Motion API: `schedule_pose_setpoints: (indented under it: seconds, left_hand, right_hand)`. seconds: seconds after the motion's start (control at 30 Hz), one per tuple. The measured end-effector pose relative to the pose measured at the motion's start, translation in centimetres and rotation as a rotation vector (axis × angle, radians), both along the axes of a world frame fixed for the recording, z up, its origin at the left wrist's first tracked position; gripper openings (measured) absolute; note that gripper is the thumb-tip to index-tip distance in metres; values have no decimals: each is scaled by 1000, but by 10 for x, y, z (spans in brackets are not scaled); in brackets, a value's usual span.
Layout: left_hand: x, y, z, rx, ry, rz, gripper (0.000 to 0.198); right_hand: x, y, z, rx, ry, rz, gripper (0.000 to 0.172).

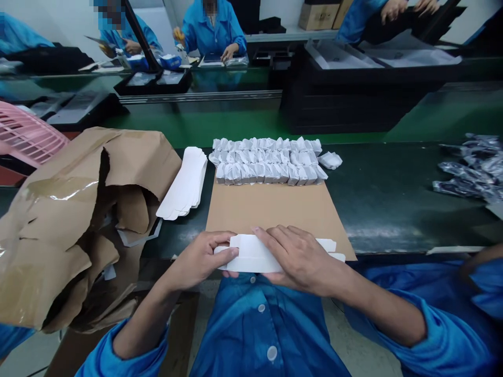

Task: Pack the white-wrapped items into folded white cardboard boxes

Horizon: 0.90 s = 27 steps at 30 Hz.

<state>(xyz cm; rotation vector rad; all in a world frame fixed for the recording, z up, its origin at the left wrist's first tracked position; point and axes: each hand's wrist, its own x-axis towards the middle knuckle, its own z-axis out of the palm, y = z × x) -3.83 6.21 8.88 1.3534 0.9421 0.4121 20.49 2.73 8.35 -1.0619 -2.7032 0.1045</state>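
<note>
Both my hands hold a flat white carton blank (pixel 251 255) at the near edge of a brown cardboard sheet (pixel 271 209). My left hand (pixel 200 259) pinches its left end with fingers curled round it. My right hand (pixel 298 256) lies over its middle and right part, fingers pressed on top. At the far end of the cardboard sheet lie rows of small folded white boxes (pixel 267 159). A stack of flat white blanks (pixel 184 186) lies to the left of the sheet.
A torn brown paper wrapping (pixel 70 220) fills the left. A pink basket (pixel 27 133) sits behind it. Silvery packets (pixel 471 167) lie at the right. Black trays (pixel 353 94) stand on the green conveyor (pixel 220 125). Other people in blue coats work across it.
</note>
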Motion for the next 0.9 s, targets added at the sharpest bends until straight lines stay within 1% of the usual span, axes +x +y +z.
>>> schedule_pose_setpoints:
  seconds: [0.03,0.1,0.17,0.23,0.3,0.37,0.47,0.53,0.6,0.67,0.7,0.73,0.8,0.83,0.87,0.9]
  left_hand:
    - [-2,1,0,10,19,-46,36]
    - [-5,2,0,47,53,-116,43]
    - [-5,2,1,84,61,-127,45]
    - [-2,1,0,152,67,-84,38]
    - [5,0,-2,269,104,-30,30]
    - [11,0,-4,360,151,13,25]
    - [16,3,-5,400,208,94,24]
    - [14,7,-3,413,236,141,22]
    - [7,11,1,412,236,141,18]
    - [0,14,6,415,207,154,12]
    - [-2,13,8,441,165,214,12]
    - [-2,11,8,506,99,334,19]
    - [8,1,6,745,-89,668,42]
    - [18,-6,2,857,-184,798,54]
    - [31,-13,-4,944,-249,855,65]
    - [45,-18,-10,920,-272,803,77]
  right_hand:
    - [1,-1,0,-15,14,27,69]
    - [6,-1,3,-61,55,86,67]
    - [10,0,6,-68,87,112,67]
    - [13,1,5,-30,88,119,67]
    - [13,2,2,29,64,117,65]
    - [12,4,-4,119,27,90,61]
    - [10,4,-10,306,-43,-22,48]
    - [11,3,-12,395,-81,-70,40]
    - [13,2,-11,446,-99,-54,33]
    - [17,4,-8,465,-85,-44,30]
    - [19,7,-7,461,-63,-78,29]
    - [21,10,-5,454,-30,-148,28]
    - [18,15,-5,457,57,-367,32]
    - [14,17,-7,473,98,-475,35]
    - [6,17,-9,497,128,-550,37]
    - [-4,15,-13,524,148,-588,36]
